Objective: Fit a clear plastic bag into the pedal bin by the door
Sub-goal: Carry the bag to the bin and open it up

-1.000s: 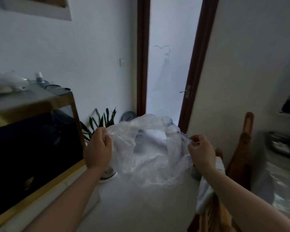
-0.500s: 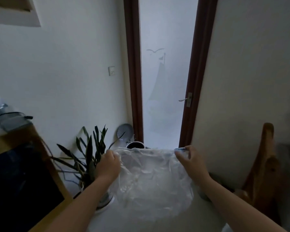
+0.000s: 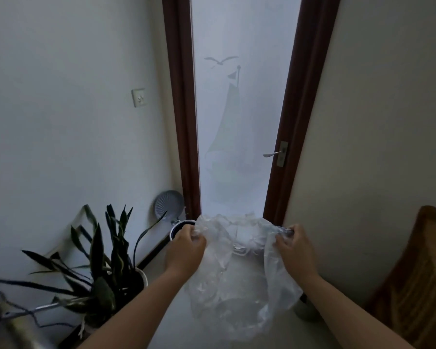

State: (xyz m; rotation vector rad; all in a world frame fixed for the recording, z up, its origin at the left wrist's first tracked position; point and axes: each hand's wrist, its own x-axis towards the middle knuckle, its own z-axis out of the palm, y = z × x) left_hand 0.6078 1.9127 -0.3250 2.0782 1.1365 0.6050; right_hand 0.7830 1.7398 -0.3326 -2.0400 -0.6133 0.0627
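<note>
Both hands hold a crumpled clear plastic bag (image 3: 237, 280) by its top edge, spread between them. The left hand (image 3: 185, 250) is closed, fingers pinching the bag's left rim; the right hand (image 3: 293, 250) is likewise closed on the right rim. The bag's body hangs below and between the hands. Just beyond the left hand, partly hidden by it and the bag, shows the round white rim of the pedal bin (image 3: 178, 226), its grey ribbed lid (image 3: 169, 204) raised against the wall. A dark-leaved potted plant (image 3: 103, 268) stands left of the left forearm.
</note>
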